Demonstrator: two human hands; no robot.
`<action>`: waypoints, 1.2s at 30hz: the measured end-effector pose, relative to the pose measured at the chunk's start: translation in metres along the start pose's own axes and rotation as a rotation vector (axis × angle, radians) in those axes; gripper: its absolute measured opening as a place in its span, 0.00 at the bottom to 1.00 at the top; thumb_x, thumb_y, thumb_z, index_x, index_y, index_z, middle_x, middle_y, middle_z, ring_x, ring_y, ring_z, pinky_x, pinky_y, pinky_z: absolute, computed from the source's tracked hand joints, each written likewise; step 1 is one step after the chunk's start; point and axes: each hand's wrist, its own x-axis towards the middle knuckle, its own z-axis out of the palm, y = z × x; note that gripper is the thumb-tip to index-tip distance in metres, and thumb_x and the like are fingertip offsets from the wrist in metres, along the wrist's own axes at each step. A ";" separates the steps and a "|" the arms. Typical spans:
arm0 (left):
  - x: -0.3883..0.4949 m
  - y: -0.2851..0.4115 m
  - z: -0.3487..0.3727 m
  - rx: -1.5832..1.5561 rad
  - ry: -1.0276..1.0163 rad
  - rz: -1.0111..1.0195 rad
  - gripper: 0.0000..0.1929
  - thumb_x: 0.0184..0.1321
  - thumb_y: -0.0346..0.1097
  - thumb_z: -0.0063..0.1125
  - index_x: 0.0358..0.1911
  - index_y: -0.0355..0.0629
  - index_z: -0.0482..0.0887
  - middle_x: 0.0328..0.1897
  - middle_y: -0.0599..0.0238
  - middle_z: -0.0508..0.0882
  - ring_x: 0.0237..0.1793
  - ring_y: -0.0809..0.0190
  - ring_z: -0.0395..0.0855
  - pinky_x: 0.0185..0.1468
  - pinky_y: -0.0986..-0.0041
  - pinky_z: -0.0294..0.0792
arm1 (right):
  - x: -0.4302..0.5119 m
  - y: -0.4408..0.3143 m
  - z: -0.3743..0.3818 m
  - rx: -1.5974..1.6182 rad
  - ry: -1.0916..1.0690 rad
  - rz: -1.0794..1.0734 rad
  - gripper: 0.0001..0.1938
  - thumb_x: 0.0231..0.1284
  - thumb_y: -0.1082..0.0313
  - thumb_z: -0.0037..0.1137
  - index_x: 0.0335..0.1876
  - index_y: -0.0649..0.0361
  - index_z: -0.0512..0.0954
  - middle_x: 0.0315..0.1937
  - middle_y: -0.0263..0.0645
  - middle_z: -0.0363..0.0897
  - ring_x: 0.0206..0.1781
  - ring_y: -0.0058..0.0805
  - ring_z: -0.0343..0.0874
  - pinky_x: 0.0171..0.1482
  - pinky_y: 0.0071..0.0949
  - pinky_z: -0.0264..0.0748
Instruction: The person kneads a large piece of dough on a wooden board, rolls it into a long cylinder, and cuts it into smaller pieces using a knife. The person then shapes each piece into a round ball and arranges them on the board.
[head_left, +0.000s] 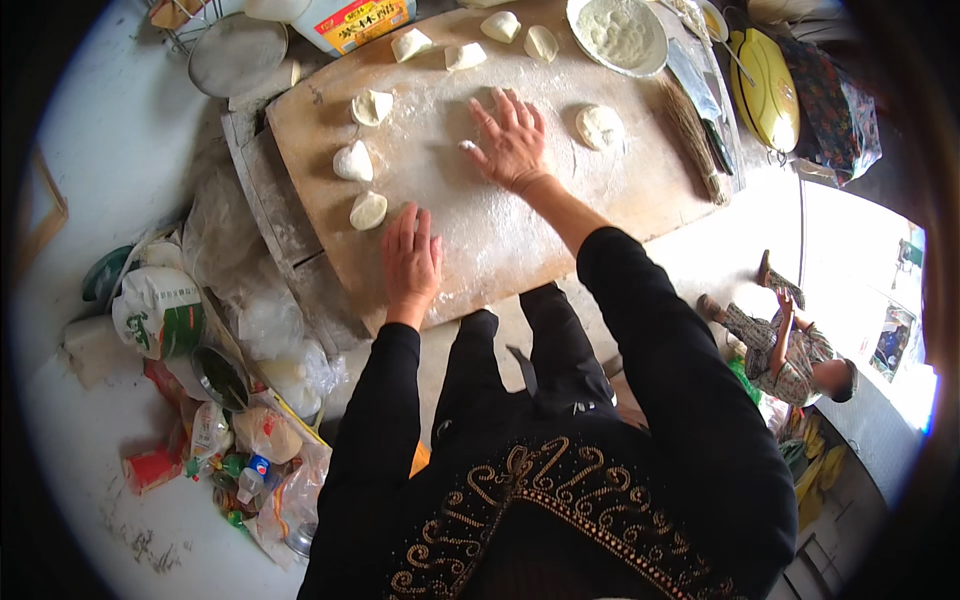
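Note:
On a floured wooden board (480, 225), my right hand (514, 139) lies palm down with its fingers spread, flour on its thumb tip. A flattened round of dough (600, 127) rests to its right, apart from it. My left hand (412, 259) is at the board's near left part, fingers stretched forward and holding nothing visible. Just beyond its fingertips sits a cut dough piece (368, 210). Two more pieces, a white lump (352, 161) and a folded one (372, 108), line the left side. Several others, including a dough lump (501, 27), lie along the far edge.
A bowl of flour (619, 34) stands at the far right. Beside it are a cleaver (694, 79) and a straw brush (690, 139). A yellow appliance (765, 90) is further right. Bags and bottles (255, 472) crowd the left. A person (795, 360) sits at the right.

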 end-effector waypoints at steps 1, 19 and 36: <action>0.000 0.000 0.000 -0.007 0.008 0.000 0.26 0.67 0.38 0.59 0.67 0.44 0.71 0.73 0.54 0.70 0.69 0.46 0.70 0.72 0.52 0.62 | 0.000 0.003 -0.004 0.063 -0.055 -0.004 0.35 0.63 0.34 0.52 0.75 0.35 0.67 0.79 0.45 0.55 0.81 0.48 0.53 0.79 0.53 0.43; 0.003 0.002 -0.004 0.004 0.050 -0.014 0.23 0.67 0.39 0.57 0.64 0.42 0.75 0.71 0.59 0.72 0.71 0.53 0.70 0.73 0.59 0.61 | -0.054 0.021 -0.011 -0.217 -0.082 -0.093 0.35 0.62 0.41 0.57 0.76 0.35 0.67 0.80 0.38 0.57 0.82 0.37 0.53 0.80 0.48 0.42; 0.020 -0.035 0.009 -0.036 0.312 -0.336 0.35 0.57 0.39 0.70 0.67 0.41 0.69 0.62 0.49 0.77 0.61 0.43 0.74 0.65 0.54 0.67 | 0.026 0.011 -0.017 -0.124 0.033 0.035 0.30 0.71 0.46 0.51 0.74 0.48 0.68 0.76 0.49 0.60 0.79 0.49 0.56 0.79 0.53 0.48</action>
